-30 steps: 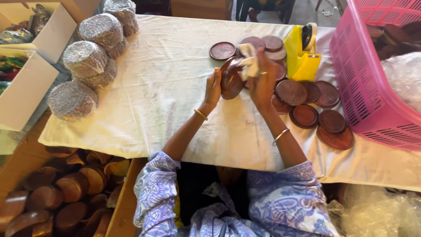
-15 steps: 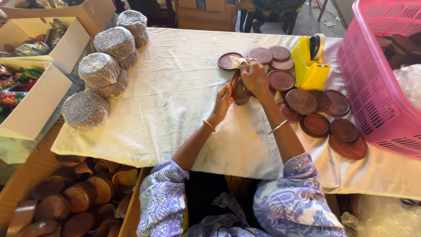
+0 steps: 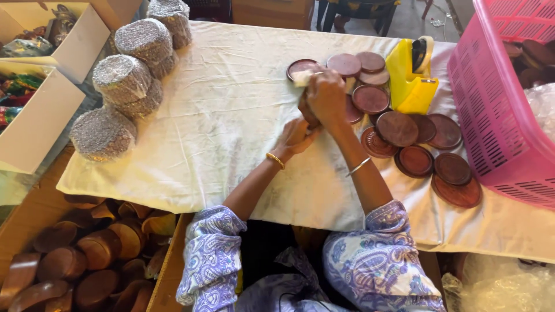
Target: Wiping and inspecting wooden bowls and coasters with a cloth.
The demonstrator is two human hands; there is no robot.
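**Wooden disc held between both hands, mid-table**

Far left: open cardboard boxes (image 3: 40, 115) sat beside the table, one showing colourful packets. Below them a carton of brown wooden bowls (image 3: 63, 266) stood at my left knee, within reach.

On the white tablecloth (image 3: 219, 115), left part: five round bundles wrapped in grey bubble wrap (image 3: 121, 78), stacked in a loose row. I judged these to be wrapped stacks, kept well apart from the bare pieces.

Centre: my left hand (image 3: 293, 137) was cupped under the lower edge of a round wooden disc (image 3: 306, 112), fingers curled against it, propping it on edge. My right hand (image 3: 326, 99) was clenched over the top of the same disc, pinching a scrap of pale material (image 3: 302, 77) against it. The disc was mostly hidden by my hands; it stood tilted just above the cloth, beside the loose pieces.

Right of my hands: loose wooden discs (image 3: 399, 127) lay flat and overlapping in a cluster, close enough to take one at a time. A yellow tape dispenser (image 3: 410, 78) stood behind them.

Far right: a pink plastic basket (image 3: 497, 115) rested on the table edge, holding more brown wooden pieces.
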